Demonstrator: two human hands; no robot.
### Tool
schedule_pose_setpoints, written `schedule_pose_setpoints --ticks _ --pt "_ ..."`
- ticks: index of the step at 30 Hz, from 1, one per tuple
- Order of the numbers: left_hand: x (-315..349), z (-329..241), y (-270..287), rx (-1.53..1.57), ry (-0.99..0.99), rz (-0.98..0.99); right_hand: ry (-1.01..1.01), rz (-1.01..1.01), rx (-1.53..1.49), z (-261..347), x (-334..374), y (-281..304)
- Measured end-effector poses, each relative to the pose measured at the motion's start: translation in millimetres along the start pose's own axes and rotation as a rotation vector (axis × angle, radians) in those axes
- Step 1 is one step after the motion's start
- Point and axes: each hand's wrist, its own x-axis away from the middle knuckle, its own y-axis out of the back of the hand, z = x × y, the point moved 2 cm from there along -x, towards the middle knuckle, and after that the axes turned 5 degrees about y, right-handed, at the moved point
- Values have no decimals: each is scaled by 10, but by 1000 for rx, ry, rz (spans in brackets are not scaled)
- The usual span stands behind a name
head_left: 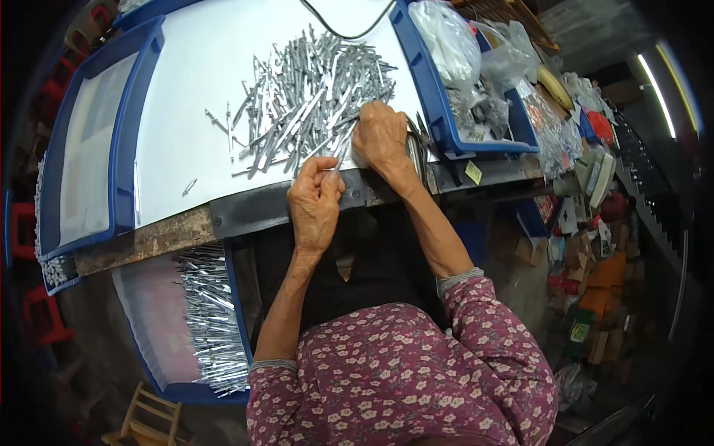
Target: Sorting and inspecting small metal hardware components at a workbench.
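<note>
Head view: your white-topped workbench [186,97] spreads across the far side, its near edge just in front of you. At the left lies a blue tray [128,134] with a pale lining, apart from the pile, which leaves the middle of the bench to your hands. Low on the near left, under the bench edge, a second blue tray [156,320] holds slim metal rods along its right side, lying roughly the same way, probably to keep them orderly. On the right, a third blue tray [435,104] carries clear plastic bags [446,44], seemingly parked there as side storage.

Between the trays, the heap of slender silvery metal parts [312,93] lies directly beyond your hands, likely so that both reach it easily. Your right hand [382,137] is at the heap's near right border, fingers bent downward; whether they pinch a part, you cannot tell from here. Your left hand [315,201] is at the bench edge, fingers curled and thumb drawn close to them; what lies between the tips is too small to tell.

Smallest, a few loose metal parts [190,187] lie left of the heap.
</note>
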Motion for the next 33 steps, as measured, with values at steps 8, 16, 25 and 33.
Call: schedule_pose_setpoints --ticks 8,16,25,33 --pt "-5 -37 -54 -10 21 1 12 19 -8 -43 -54 37" --pt "1 -44 -69 -31 2 -36 -69 93 -285 -207 -99 42" --pt "-42 -70 -42 96 60 -35 -227 -32 -990 -120 93 305" --pt "-67 -98 -57 305 93 -31 -187 41 -1379 139 372 352"
